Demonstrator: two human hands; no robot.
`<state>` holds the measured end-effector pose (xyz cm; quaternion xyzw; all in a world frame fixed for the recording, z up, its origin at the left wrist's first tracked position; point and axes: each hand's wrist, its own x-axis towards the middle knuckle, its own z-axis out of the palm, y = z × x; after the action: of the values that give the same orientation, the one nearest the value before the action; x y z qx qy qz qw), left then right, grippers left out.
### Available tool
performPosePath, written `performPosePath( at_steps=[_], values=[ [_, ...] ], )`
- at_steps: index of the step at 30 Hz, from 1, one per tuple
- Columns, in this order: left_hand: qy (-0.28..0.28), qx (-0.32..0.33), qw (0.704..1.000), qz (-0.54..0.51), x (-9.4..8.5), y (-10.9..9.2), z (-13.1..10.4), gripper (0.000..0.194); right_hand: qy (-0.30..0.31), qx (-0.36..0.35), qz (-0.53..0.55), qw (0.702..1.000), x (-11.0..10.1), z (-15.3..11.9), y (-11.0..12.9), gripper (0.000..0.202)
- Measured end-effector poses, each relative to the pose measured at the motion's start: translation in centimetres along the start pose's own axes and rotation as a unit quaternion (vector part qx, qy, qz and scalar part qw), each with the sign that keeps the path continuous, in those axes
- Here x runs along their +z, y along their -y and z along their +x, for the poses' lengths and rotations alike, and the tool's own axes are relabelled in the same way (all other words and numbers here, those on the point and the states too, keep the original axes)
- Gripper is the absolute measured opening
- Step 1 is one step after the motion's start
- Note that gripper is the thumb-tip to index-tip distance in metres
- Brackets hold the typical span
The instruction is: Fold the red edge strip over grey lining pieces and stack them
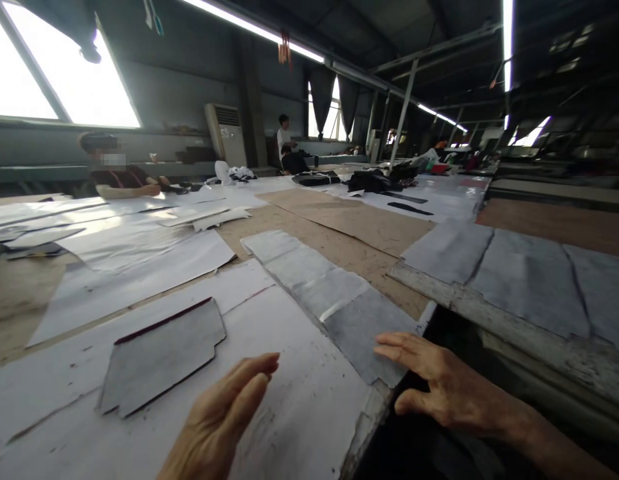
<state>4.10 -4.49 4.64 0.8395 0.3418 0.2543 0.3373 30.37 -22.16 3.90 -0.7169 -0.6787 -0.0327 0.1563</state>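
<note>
My left hand is over the white paper on the table, fingers stretched out and holding nothing. Beyond it to the left lies a flat grey cut panel with a dark upper edge and notched corners. My right hand is at the table's front edge, its thumb apart from the outstretched fingers. Those fingertips are over the near end of a row of grey sheet pieces; whether they touch it I cannot tell. The row runs away from me, and its pieces appear to overlap.
More grey pieces lie on the table section at right, past a dark gap. Brown paper and white sheets cover the table further off. A person leans at the far left side; others are at the back.
</note>
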Motion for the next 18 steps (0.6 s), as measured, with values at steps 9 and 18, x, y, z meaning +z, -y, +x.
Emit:
performPosePath(
  at_steps=[9, 18],
  values=[
    [0.207, 0.234, 0.944, 0.103, 5.5, -3.5, 2.8, 0.034, -0.051, 0.006, 0.189, 0.981, 1.2, 0.3, -3.5, 0.016],
    [0.154, 0.226, 0.948, 0.164, 8.6, -3.1, 4.9, 0.036, -0.084, 0.166, 0.187, 0.965, 1.0, 1.1, -2.3, 0.022]
  ],
)
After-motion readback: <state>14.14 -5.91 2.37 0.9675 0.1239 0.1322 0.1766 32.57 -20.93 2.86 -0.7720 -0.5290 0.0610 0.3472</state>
